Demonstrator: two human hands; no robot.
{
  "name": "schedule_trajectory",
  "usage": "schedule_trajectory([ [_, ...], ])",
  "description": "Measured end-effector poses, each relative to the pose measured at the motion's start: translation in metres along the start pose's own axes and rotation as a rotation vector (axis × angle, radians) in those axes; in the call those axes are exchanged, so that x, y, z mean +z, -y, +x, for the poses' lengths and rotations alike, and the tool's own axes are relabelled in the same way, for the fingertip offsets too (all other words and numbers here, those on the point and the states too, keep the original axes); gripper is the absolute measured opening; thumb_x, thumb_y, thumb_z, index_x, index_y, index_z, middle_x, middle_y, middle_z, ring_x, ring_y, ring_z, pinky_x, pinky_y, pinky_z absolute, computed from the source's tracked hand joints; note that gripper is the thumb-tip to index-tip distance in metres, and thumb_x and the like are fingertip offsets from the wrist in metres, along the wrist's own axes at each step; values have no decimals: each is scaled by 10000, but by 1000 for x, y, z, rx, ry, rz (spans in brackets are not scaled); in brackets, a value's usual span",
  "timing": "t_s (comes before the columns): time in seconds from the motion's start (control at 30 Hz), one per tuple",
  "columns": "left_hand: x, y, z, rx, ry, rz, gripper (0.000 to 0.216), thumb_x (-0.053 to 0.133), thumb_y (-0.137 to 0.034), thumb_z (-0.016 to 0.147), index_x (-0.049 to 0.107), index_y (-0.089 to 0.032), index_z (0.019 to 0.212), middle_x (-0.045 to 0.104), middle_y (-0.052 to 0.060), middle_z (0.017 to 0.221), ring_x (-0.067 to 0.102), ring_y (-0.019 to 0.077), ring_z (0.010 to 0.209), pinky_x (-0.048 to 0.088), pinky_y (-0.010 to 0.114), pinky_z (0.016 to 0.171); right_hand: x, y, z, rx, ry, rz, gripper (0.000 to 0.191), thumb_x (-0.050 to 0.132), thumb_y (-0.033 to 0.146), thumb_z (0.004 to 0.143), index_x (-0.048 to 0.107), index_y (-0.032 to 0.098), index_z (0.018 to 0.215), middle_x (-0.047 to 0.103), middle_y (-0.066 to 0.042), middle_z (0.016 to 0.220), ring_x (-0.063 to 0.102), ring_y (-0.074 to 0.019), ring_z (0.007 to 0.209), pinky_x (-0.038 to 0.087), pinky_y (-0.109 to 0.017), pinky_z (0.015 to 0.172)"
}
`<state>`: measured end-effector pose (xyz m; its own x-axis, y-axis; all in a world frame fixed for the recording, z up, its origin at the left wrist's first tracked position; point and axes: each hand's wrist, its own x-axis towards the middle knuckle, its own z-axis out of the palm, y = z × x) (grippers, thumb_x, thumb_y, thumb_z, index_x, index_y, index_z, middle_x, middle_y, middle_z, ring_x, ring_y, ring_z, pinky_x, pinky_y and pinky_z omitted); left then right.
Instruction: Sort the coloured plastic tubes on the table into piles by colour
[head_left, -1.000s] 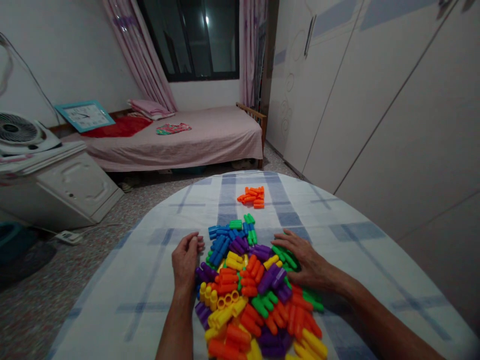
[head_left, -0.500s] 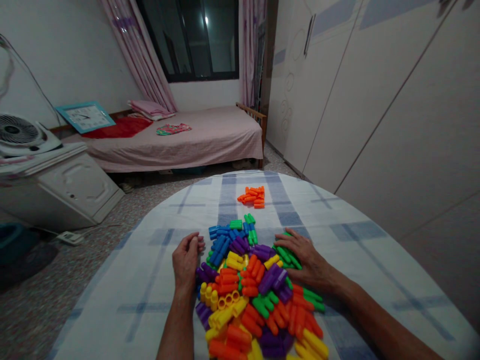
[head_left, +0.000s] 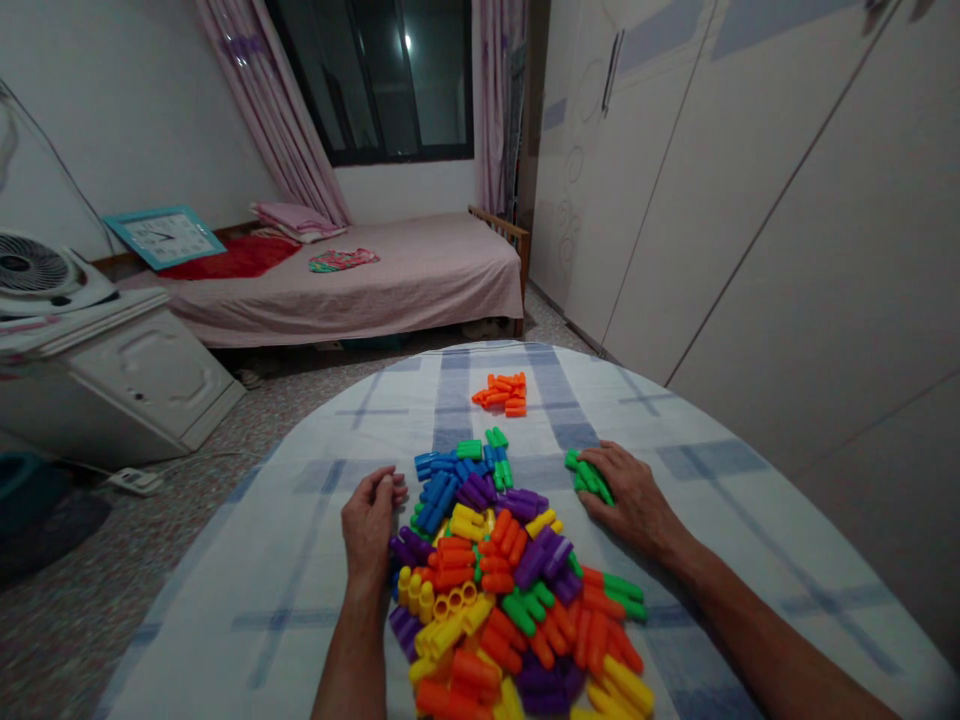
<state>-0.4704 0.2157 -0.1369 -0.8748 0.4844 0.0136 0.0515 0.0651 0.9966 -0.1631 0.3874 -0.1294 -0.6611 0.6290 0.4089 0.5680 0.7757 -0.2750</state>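
We see a small cluster of green blocks [head_left: 586,476], short bright plastic pegs with rounded tips, lying side by side on the checked tablecloth [head_left: 300,560] just clear of the big pile, at about two o'clock from its middle. Our right hand [head_left: 634,500] lies palm down over the near right part of the cluster, the fingers spread loosely and curved onto the pegs from the four o'clock side; they press on them rather than clamp around them, so the hand stays open, and the pegs stick out from under the fingertips toward ten o'clock. Their long axes run roughly from ten o'clock to four o'clock, in line with our fingers. Which end of each peg is the nose we cannot tell. To the left spreads the mixed pile of blocks [head_left: 502,590], orange, purple, yellow, green and blue, reaching down to the lower edge of the view. Our left hand [head_left: 370,525] rests at the pile's nine o'clock edge, its fingers curled in loosely against purple and blue pieces; whether anything is inside it we cannot tell. Well beyond, at twelve o'clock on the cloth, sits a separate orange group [head_left: 502,394]. Past the table stand a bed [head_left: 375,280] and a wardrobe [head_left: 750,200].
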Motion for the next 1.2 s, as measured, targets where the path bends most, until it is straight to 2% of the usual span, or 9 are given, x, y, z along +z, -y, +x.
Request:
schedule_trajectory([
  [0.2,1,1,1,-16,-11,-15,394,604,-410,690,657,-126,957,696,67,832,637,154,680,513,305,672,-7,-33,2,171,-89,-180,294,531,340,805,579,193,1055,624,-106,1048,542,-276,1049,429,-415,877],
  [0.33,1,-1,0,-21,-12,-20,402,606,-412,680,658,-123,955,696,67,828,635,151,673,514,302,672,-3,-45,0,181,-141,-199,390,538,380,810,556,194,1152,555,-127,1219,503,-292,1136,428,-437,886],
  [0.43,1,-4,-1,-17,-18,-22,397,607,-409,671,660,-123,941,696,65,814,633,149,664,515,299,663,1,-45,2,193,-154,-199,444,539,410,815,533,207,1209,495,-135,1308,467,-306,1192,428,-456,883],
  [0.7,1,-5,-2,-8,-11,-15,397,600,-418,677,658,-125,938,696,70,822,632,153,664,518,302,658,2,-39,10,207,-117,-190,318,511,377,832,576,209,1094,604,-96,1113,520,-275,1090,430,-427,875],
  [0.8,1,-5,-1,-8,-7,-13,398,595,-414,680,656,-122,944,696,72,828,632,153,667,519,301,659,0,-37,10,219,-135,-237,365,511,392,833,564,202,1139,570,-118,1199,481,-307,1169,418,-470,897],
  [0.9,2,-5,0,-15,-7,-18,411,593,-416,679,652,-115,953,693,72,824,631,150,664,518,297,656,-11,-26,8,181,-179,-251,473,525,428,829,518,190,1237,486,-145,1333,367,-351,1292,365,-537,965],
  [0.97,2,-4,0,-20,-4,-23,420,592,-419,677,650,-111,957,691,71,823,630,149,661,517,297,654,-25,-12,7,96,-144,-165,477,531,431,834,513,195,1249,475,-141,1350,373,-331,1299,361,-519,995],
  [1.07,2,-3,-1,-13,-5,-26,420,593,-420,679,649,-112,958,691,69,830,631,147,663,517,295,660,-45,13,6,-19,10,47,374,519,388,860,553,230,1196,530,-109,1296,475,-265,1226,406,-443,994],
  [1.2,1,-4,-2,-9,-7,-26,411,600,-416,676,654,-117,952,695,68,833,637,147,663,518,292,655,-46,35,22,-63,163,222,360,527,322,857,557,260,1210,551,-89,1285,510,-236,1201,417,-424,1002],
])
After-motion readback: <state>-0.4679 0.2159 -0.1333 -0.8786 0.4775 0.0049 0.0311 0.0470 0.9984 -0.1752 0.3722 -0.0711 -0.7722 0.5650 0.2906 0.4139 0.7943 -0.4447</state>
